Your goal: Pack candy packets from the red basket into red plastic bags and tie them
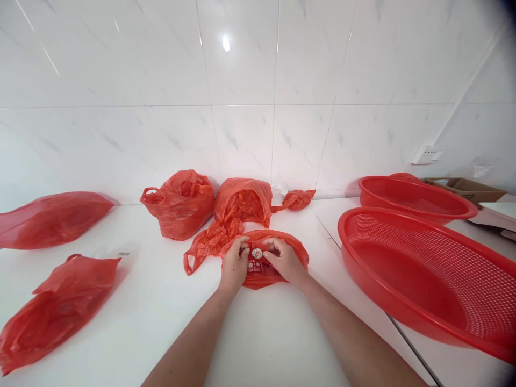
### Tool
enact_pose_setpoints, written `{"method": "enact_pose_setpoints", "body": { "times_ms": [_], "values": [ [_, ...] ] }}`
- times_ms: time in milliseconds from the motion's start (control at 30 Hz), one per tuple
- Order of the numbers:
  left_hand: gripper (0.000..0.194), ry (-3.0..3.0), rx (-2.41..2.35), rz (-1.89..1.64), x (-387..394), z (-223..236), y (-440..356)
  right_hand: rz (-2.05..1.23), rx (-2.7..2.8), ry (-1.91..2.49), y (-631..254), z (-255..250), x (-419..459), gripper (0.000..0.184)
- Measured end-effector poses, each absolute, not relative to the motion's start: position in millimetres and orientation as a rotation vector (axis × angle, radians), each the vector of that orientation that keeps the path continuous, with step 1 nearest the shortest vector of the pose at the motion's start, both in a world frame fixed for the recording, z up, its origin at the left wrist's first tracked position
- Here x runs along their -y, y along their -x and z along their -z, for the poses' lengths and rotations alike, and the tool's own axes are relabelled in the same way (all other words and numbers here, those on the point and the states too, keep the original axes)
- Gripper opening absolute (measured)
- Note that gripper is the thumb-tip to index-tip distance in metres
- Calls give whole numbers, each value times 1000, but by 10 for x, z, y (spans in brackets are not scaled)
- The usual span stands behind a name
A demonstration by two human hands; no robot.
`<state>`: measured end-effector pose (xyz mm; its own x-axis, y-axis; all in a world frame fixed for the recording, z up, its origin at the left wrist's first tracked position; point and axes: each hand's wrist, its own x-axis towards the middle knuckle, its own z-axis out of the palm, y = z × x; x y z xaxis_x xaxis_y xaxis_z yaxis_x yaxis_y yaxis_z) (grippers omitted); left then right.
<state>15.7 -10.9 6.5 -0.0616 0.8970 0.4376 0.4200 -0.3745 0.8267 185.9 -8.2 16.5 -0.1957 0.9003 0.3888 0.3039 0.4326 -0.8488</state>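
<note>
2 hands [235, 264] [288, 260] pinch a white-labelled red packet [255, 263].

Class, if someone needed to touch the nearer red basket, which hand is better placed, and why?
Probably the right hand: the nearer basket stands on that side, while the left hand is farther away. Both are at the labelled red item.

Marbled white tile wall [169, 59]; light glint [226, 43]; socket [428, 155]; white tabletop [161, 290].

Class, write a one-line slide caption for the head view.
Left hand and right hand hold a red packet among plastic bags, baskets at right.
</note>
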Motion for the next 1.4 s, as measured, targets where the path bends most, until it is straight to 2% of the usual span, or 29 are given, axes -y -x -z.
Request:
{"method": "enact_pose_setpoints", "body": {
  "times_ms": [133,467,533,600,667,800,933,1067,1267,1400],
  "values": [
    [26,-1788,-1473,-1466,92,-69,-129,-563,1876,1126,-1879,-214,114,22],
    [23,-1781,-1495,-1461,91,-108,-129,-369,2147,1296,-1942,-122,38,49],
    [22,-1813,-1485,-1464,104,-126,-132,-328,2110,1269,-1933,-141,47,46],
    [22,-1904,-1454,-1469,124,-143,-139,-323,2041,1215,-1912,-184,75,33],
    [23,-2033,-1391,-1469,148,-153,-153,-363,1974,1150,-1885,-232,110,22],
    [24,-2199,-1230,-1436,184,-140,-197,-551,1895,1076,-1841,-272,154,20],
    [28,-2082,-1285,-1450,196,-121,-226,-765,1843,1038,-1835,-246,148,18],
    [30,-1941,-1384,-1415,201,-139,-225,-822,1704,1027,-1840,-241,124,17],
    [57,-1943,-1438,-1253,189,-100,-224,-1025,1438,1079,-1825,-283,114,19],
    [47,-1934,-1425,-1207,181,-71,-236,-1099,1395,1065,-1809,-267,108,17]
  ]
}}
